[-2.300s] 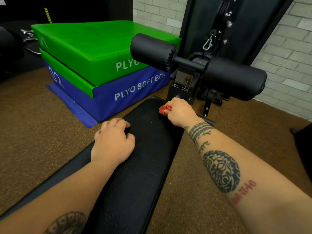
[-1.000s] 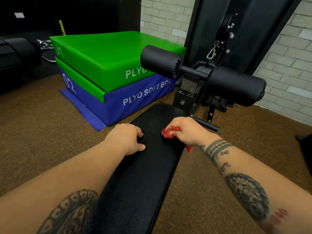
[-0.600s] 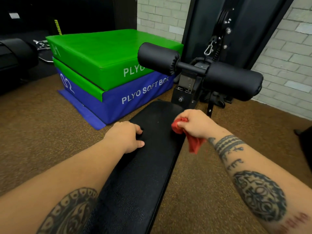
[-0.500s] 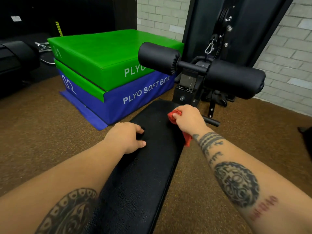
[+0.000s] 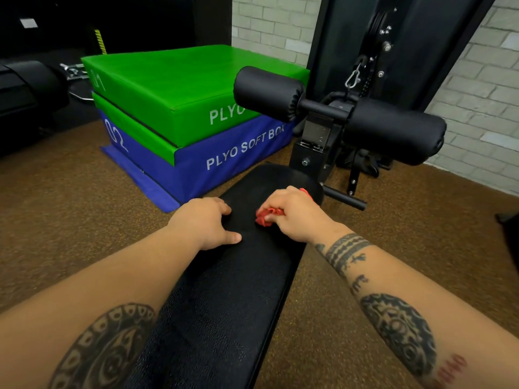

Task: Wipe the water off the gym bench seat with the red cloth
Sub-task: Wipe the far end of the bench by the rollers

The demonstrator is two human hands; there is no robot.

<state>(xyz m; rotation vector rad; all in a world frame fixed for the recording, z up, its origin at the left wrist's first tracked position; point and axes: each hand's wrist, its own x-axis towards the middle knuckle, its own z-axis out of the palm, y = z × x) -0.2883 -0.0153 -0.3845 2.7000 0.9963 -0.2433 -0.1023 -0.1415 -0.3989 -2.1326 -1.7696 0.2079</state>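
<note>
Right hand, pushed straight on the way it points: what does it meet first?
Most likely the left hand, resting on the bench seat just past the red cloth that the right hand grips; only bare seat shows between.

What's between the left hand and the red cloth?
Only a bare strip of the black bench seat, shown in the head view. The left hand rests on the seat; the right hand grips the red cloth.

Setting: gym — stacked green and blue boxes (image 5: 196, 113) printed PLYO SOFT BOX, padded black gym bench seat (image 5: 224, 304), foam leg rollers (image 5: 393, 130), cable machine (image 5: 407, 37) with carabiner (image 5: 352, 79), speckled rubber floor (image 5: 70, 220) — brick wall (image 5: 477, 94) behind.
</note>
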